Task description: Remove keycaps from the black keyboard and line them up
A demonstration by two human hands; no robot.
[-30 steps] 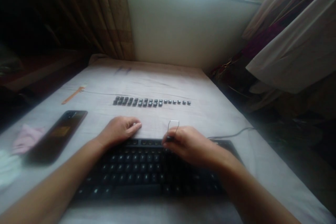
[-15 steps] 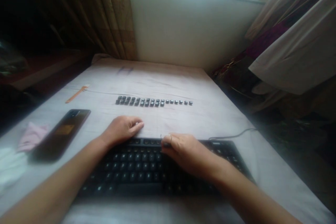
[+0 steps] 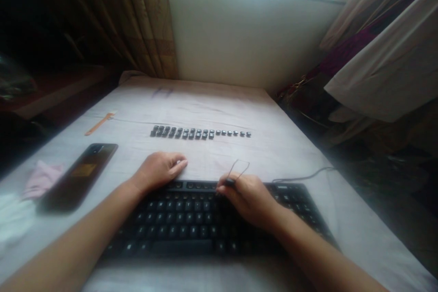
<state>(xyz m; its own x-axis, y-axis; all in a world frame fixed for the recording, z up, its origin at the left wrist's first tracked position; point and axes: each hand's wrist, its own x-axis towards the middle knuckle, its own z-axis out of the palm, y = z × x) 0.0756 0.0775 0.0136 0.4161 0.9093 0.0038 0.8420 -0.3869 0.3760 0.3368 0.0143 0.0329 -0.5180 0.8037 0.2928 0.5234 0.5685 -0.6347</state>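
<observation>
at the left of the frame i see a dark phone [image 3: 80, 175] lying on the covered table [image 3: 273, 146]. right of it, my left hand [image 3: 159, 171] rests slack, gripping nothing, on the top left edge of the black keyboard [image 3: 178, 219], with a row of loose keycaps [image 3: 200, 133] above at mid-frame. just right of centre, my right hand [image 3: 248, 198] pinches a wire key puller [image 3: 237, 169] over the keyboard's top row, loop pointing up.

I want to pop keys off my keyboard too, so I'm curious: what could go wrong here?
1. The thin wire puller pinched in the right hand might slip off a key at the top row of the keyboard and flick it away.
2. The loose keycaps lined up on the cloth are small; a bump could scatter them.
3. The left hand only rests on the keyboard edge, so the keyboard may shift.
</observation>
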